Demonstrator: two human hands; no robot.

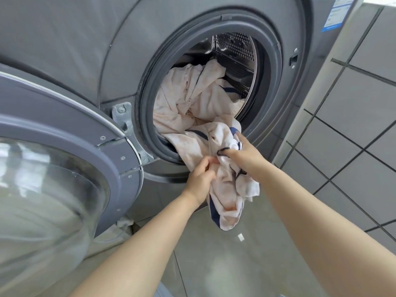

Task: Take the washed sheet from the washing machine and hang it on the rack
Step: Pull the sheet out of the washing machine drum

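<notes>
Grey floor tiles lie right of the grey washing machine, its door swung open. Pale sheet spills over the drum's lower rim. Right hand and left hand both pinch its hanging end.

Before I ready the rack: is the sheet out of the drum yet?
Partly out. Both hands, left hand and right hand, grip a bunch of the sheet hanging over the door seal; most lies in the drum.
</notes>
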